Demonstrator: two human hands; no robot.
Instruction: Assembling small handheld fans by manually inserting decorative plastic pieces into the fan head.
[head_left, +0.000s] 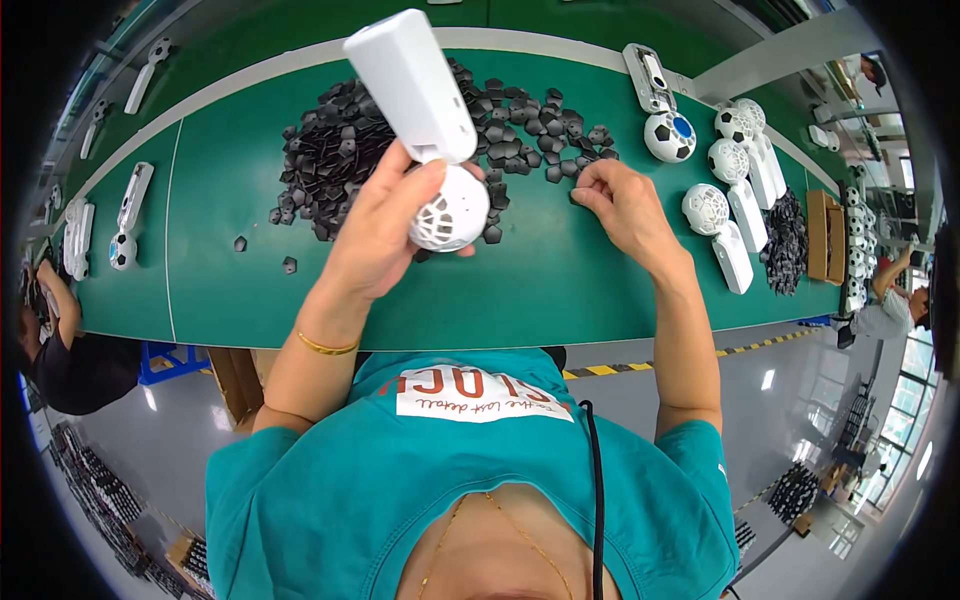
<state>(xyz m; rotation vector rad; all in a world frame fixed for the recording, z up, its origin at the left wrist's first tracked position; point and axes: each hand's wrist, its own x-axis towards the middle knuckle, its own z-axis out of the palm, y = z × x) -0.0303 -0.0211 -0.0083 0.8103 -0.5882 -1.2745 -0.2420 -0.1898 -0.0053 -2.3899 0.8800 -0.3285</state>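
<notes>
My left hand (375, 235) grips a white hand-held fan (425, 120) by its round ball-shaped head, with the handle pointing up and away. The head shows white open cells with no black pieces on the visible side. My right hand (625, 205) rests on the green table (240, 290), fingertips pinched at the near edge of a large pile of small black pentagon pieces (340, 150). Whether a piece sits between those fingers I cannot tell.
Finished and white fans (725, 225) lie in a row at the right, one with black patches (668, 135). A second black pile (785, 240) and a cardboard box (825, 235) sit beyond. More fans (125, 215) lie at the left. Other people sit at both table ends.
</notes>
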